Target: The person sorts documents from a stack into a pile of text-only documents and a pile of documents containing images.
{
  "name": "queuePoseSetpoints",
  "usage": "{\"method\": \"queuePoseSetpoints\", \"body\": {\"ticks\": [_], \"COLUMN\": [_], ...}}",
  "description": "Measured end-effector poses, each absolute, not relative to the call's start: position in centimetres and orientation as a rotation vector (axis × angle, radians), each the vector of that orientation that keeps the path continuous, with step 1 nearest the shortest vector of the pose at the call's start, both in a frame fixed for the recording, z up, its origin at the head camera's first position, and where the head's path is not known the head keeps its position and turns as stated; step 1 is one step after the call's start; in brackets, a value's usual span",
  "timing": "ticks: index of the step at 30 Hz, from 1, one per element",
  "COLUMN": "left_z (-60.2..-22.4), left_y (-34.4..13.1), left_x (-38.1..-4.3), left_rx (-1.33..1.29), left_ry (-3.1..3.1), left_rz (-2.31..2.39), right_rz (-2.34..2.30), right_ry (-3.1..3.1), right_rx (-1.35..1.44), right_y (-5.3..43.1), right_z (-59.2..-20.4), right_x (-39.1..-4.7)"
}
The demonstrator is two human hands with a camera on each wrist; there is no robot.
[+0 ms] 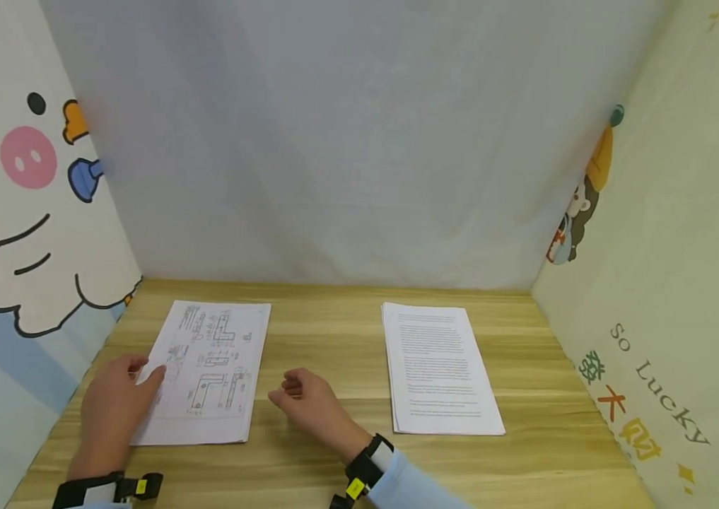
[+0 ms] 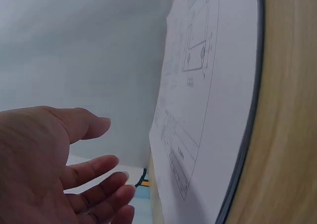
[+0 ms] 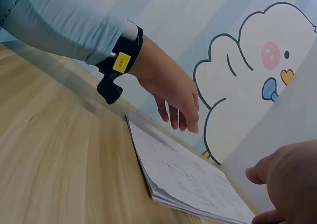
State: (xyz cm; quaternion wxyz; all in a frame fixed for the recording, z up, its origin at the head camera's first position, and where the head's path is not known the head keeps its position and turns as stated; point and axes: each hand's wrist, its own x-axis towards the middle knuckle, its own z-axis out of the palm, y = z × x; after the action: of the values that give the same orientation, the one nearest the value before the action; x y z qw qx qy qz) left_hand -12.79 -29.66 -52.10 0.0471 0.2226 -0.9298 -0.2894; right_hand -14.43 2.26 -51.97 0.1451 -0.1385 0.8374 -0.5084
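Observation:
My left hand (image 1: 112, 404) is over the left edge of a stack of paper (image 1: 206, 428), whose top sheet carries technical drawings. In the left wrist view, the thumb and fingers (image 2: 106, 194) are spread apart, with nothing between them, and the sheet (image 2: 233, 90) lies beside them. The right wrist view has the left hand (image 3: 171, 92) above the stack with its fingers pointing down. My right hand (image 1: 311, 404), fingers loosely curled and holding nothing, hovers just right of the drawings. Only part of that hand (image 3: 292, 179) enters the right wrist view.
Another stack of paper (image 1: 438, 367), printed with lines of text, lies on the right of the wooden table (image 1: 327, 332). A pale cloth (image 1: 359, 155) hangs behind the table. Printed cartoon panels stand at the left (image 1: 3, 283) and right (image 1: 664, 318).

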Motion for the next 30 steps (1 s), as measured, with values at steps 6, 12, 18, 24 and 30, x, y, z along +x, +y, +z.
{"method": "queuePoseSetpoints", "body": {"ticks": [6,12,18,24,30], "left_z": [-52.5,-52.7,-53.1,-53.7,-53.9], "left_y": [-31.3,-31.3,-31.4,-31.6,-31.6], "left_x": [-12.9,-12.8,-13.1,-13.0,-13.0], "left_rx": [0.851,0.855,0.88,0.897,0.909], "left_ry": [-2.932,-2.987,-2.963,-2.892,-2.842], "left_rz": [-0.944,-0.949,-1.005,-1.044,-0.979], "right_rz": [-1.415,-1.411,-1.437,-1.452,-1.464], "right_ry": [2.364,2.337,2.31,2.287,2.265], "right_rx": [-0.373,-0.376,-0.344,-0.347,-0.347], "right_y": [-0.6,-1.8,-2.1,-2.1,-2.1], "right_z": [-51.1,-51.7,-52.1,-52.2,-52.2], "right_x": [-13.7,-13.5,-13.5,-13.5,-13.4]}}
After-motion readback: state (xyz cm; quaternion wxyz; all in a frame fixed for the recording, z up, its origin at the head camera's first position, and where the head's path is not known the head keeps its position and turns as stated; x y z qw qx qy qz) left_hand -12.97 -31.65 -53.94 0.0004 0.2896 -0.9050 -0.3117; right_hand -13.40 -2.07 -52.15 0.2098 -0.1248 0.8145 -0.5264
